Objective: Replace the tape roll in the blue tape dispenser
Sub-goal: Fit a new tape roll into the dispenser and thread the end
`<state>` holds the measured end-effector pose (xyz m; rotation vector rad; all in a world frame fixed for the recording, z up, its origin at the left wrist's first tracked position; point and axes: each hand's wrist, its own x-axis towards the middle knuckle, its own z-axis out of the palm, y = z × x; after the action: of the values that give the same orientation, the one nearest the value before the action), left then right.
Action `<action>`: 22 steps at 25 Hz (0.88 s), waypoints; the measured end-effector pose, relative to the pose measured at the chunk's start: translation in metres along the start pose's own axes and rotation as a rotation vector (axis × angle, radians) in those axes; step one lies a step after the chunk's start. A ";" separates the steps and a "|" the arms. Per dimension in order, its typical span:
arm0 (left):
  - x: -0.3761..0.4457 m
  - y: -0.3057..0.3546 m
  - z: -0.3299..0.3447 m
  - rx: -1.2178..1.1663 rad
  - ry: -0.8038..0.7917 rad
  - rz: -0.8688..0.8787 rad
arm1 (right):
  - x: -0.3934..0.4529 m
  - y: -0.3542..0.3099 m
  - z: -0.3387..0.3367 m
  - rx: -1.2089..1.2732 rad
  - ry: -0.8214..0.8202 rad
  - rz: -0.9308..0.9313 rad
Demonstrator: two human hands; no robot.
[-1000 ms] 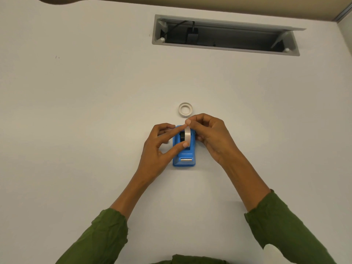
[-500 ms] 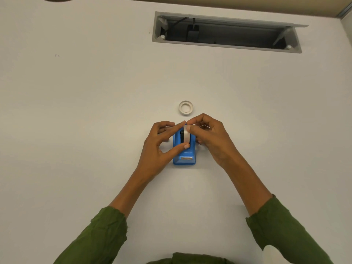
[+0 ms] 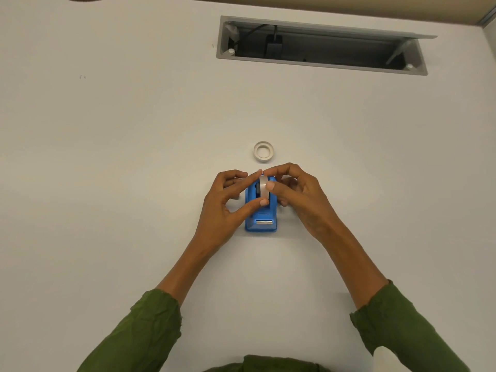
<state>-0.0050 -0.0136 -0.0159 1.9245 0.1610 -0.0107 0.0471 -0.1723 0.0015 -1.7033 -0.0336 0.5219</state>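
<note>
A blue tape dispenser (image 3: pixel 261 220) stands on the white table (image 3: pixel 134 183), its metal cutter toward me. An upright clear tape roll (image 3: pixel 263 188) sits edge-on in the dispenser's slot. My left hand (image 3: pixel 225 208) pinches the roll front and back with thumb and forefinger. From the right, my right hand (image 3: pixel 298 196) has its thumb and fingertip on the roll's top. A second, whitish tape ring (image 3: pixel 263 151) lies flat on the table just beyond the dispenser.
At the back of the table an open grey cable tray (image 3: pixel 322 45) with a black plug and cables is recessed into the surface. A white object (image 3: pixel 386 361) shows at the bottom right edge.
Both hands stay on the roll over the dispenser. My right thumb has shifted a little down the roll's right side; the roll sits slightly lower in the slot.
</note>
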 end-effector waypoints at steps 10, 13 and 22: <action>0.001 -0.002 -0.002 0.014 -0.026 0.017 | 0.005 -0.013 0.008 -0.027 0.047 0.073; 0.000 -0.001 -0.003 0.013 -0.028 0.014 | 0.008 -0.016 0.010 -0.003 0.050 0.108; 0.001 -0.004 -0.002 -0.061 0.037 -0.038 | 0.009 -0.007 0.009 0.066 0.085 -0.007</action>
<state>-0.0046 -0.0105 -0.0186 1.8612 0.2205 0.0040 0.0537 -0.1599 0.0043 -1.6584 0.0386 0.4403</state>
